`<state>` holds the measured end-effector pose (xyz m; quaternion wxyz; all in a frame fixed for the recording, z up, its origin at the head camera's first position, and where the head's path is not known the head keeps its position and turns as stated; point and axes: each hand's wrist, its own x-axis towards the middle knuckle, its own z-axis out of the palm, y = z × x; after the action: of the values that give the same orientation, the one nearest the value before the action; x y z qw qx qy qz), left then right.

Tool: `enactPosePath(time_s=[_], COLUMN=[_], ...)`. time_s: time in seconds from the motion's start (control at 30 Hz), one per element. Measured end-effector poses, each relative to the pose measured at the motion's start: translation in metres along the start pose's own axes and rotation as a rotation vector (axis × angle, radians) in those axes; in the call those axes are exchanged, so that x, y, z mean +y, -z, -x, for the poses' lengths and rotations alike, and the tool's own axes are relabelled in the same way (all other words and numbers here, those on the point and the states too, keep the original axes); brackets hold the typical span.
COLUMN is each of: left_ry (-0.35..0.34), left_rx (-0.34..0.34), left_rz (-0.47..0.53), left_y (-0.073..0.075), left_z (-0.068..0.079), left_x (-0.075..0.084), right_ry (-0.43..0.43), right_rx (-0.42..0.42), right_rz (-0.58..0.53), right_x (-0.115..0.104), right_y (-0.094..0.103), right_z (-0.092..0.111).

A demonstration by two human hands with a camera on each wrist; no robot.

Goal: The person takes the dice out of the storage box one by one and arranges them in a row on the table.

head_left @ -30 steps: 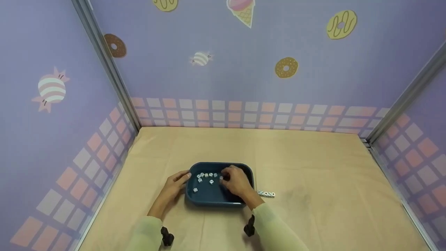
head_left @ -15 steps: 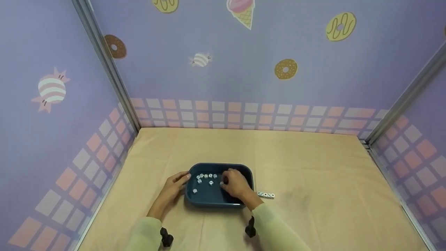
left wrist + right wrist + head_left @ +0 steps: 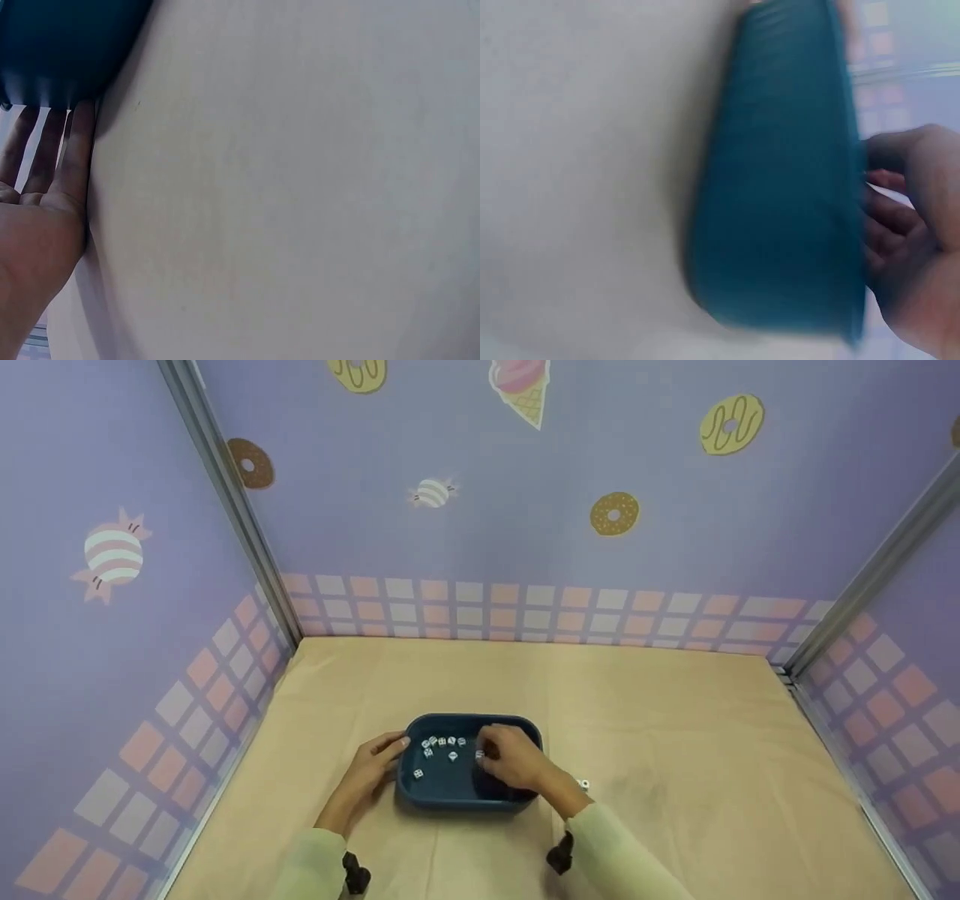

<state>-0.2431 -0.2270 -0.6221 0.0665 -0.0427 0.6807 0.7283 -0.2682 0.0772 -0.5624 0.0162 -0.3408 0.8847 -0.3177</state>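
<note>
A dark blue tray [image 3: 469, 804] lies on the cloth with several white dice [image 3: 442, 742] in its left and back part. At the tray's left end is my left hand [image 3: 371, 769], its thumb by the rim. The left wrist view shows its fingers [image 3: 75, 154] straight against the outer wall. My right hand [image 3: 514, 756] reaches over the right half of the tray, fingers bent, and pinches a die [image 3: 480, 754] at its fingertips. In the right wrist view, the tray wall [image 3: 780, 187] hides the right fingertips.
Right of the tray, a die [image 3: 584, 785] of a short row shows past the right forearm, which covers the others. Beige cloth [image 3: 675, 720] spreads around the tray. Purple printed walls [image 3: 555, 532] stand at the back and both sides.
My right hand and forearm have shifted slightly right, with the die at the fingertips. The forearm now covers most of the dice row. The left hand stays at the tray's end.
</note>
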Motion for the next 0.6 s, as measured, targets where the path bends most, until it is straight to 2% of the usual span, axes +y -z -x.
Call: enactPosePath(time_s=[0.17, 0.37, 0.6], left_ry=[0.012, 0.003, 0.019], left_rx=[0.004, 0.011, 0.001], left_rz=[-0.002, -0.006, -0.008], left_y=[0.001, 0.004, 0.001], left_z=[0.000, -0.001, -0.001], left_x=[-0.001, 0.000, -0.001], right_ry=[0.061, 0.000, -0.085], right_rx=[0.023, 0.134, 0.183], right_rz=[-0.021, -0.105, -0.116], right_x=[0.011, 0.039, 0.076], right_y=[0.033, 0.062, 0.074], right_z=[0.031, 0.073, 0.118])
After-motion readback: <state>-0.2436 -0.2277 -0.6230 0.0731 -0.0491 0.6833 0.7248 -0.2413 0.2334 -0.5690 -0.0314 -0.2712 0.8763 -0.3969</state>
